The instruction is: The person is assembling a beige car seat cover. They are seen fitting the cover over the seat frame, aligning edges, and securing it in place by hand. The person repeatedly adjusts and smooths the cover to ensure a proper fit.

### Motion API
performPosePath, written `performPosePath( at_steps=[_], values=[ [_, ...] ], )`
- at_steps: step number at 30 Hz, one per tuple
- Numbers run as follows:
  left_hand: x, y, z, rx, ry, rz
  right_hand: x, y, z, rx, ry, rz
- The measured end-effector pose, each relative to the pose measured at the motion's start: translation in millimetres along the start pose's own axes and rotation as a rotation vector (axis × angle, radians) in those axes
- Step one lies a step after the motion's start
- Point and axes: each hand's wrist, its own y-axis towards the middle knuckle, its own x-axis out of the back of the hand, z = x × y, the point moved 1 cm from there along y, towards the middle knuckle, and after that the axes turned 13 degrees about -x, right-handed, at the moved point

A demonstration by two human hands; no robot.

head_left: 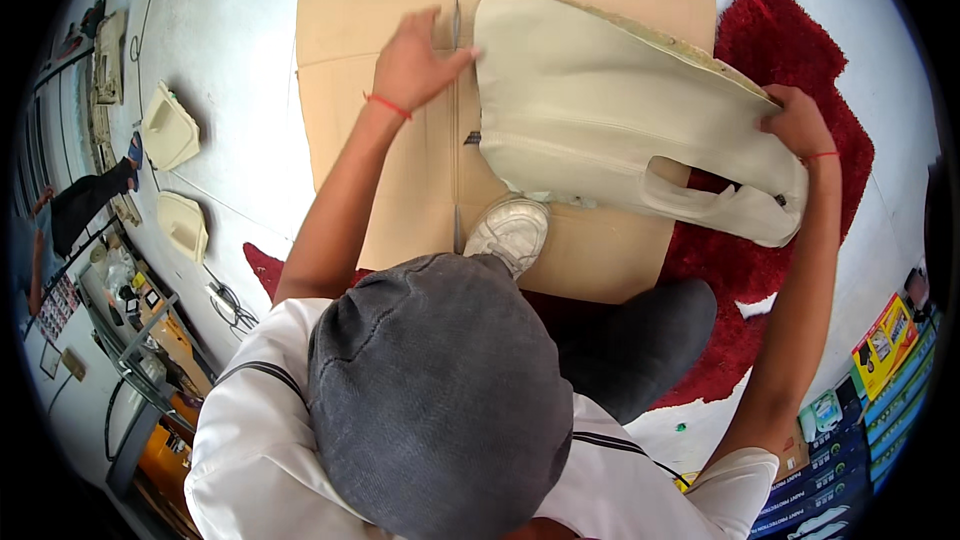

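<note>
Both hands pin the beige panel (610,100) flat on cardboard (400,50). Left hand (415,60) presses open-fingered at its edge; right hand (795,120) clasps the far end, steadying it.

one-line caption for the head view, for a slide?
Person's left hand and right hand press a cream upholstered panel onto flattened cardboard over a red rug.

One head view — high above, facing straight down.
</note>
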Motion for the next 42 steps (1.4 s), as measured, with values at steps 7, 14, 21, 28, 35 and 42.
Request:
performPosePath(
  at_steps=[7, 14, 21, 28, 35, 42],
  values=[
    [-12.4, 63.0, -6.6, -0.439, -0.274, 0.059, -88.1, -59.4, 151.5, 0.327, 0.457, -0.281],
    [-3.7, 94.2, -39.3, -0.583, -0.190, 0.179, -138.1, -9.1, 153.8, 0.147, 0.395, 0.053],
    [-8.8, 120.6, -44.6, -0.674, -0.166, 0.304, -152.9, -19.3, 154.5, 0.174, 0.416, -0.025],
    [-8.0, 120.1, -24.9, -0.690, -0.109, 0.276, -166.0, -25.2, 158.8, 0.120, 0.479, -0.135],
    [-10.7, 112.2, -26.9, -0.687, -0.178, 0.278, -166.7, -21.4, 159.1, 0.114, 0.452, -0.119],
    [4.1, 77.1, -36.6, -0.706, 0.060, 0.111, -170.6, -21.7, 160.7, 0.117, 0.402, -0.167]
  ],
)
